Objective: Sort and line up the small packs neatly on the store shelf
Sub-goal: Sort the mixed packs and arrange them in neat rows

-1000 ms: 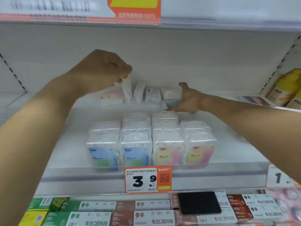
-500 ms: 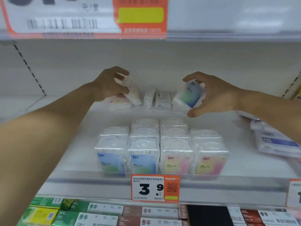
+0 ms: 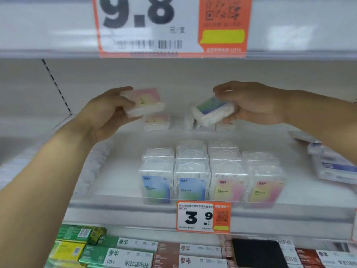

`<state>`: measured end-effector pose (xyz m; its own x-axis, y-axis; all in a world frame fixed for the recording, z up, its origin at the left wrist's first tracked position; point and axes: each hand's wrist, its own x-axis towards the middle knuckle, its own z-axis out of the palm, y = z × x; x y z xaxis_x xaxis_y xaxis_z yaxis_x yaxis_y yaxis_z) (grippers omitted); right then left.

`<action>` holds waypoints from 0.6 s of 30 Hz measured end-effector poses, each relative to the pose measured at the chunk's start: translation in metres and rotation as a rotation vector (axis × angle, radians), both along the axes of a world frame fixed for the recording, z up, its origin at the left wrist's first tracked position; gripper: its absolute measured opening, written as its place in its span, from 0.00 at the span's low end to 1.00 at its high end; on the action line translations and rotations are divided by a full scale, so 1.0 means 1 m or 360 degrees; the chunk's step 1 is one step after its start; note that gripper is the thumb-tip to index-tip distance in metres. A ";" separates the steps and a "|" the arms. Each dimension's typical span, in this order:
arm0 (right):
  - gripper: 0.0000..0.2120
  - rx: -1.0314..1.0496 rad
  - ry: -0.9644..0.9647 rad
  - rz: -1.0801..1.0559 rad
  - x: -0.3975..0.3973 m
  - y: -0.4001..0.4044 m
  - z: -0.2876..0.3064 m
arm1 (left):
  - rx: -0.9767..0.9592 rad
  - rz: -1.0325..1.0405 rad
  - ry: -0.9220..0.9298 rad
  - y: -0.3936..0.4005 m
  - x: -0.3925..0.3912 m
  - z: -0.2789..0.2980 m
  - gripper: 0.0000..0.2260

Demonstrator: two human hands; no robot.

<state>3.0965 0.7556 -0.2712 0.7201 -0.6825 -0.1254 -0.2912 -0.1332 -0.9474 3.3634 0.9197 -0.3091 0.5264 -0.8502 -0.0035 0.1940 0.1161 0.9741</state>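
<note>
Both raised hands grip packs: left hand [image 3: 105,115] pink pack [image 3: 144,101], right hand [image 3: 255,104] blue pack [image 3: 212,109].

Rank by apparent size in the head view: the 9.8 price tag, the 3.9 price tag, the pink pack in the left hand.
1. 9.8 price tag, nearest the camera, so inflated.
2. 3.9 price tag.
3. Pink pack, held in the left hand.

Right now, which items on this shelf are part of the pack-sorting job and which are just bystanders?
Job:
- pink pack held by left hand
- blue pack held by right hand
- loose packs at the back
- front rows of packs

Bystanders:
- 3.9 price tag
- 9.8 price tag
- toothpaste boxes below
- black wallet-like item
</note>
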 end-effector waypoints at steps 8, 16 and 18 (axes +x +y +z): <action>0.21 -0.0254 0.0166 0.0130 0.062 0.044 -0.002 | -0.0274 0.0641 0.0058 0.043 -0.002 0.000 0.20; 0.18 -0.0342 0.0601 0.0619 0.082 0.065 -0.013 | -0.0194 0.0592 -0.0261 0.039 -0.027 0.008 0.05; 0.14 -0.0299 0.0641 0.0665 0.083 0.066 -0.017 | -0.0149 0.0577 -0.0357 0.035 -0.030 0.005 0.10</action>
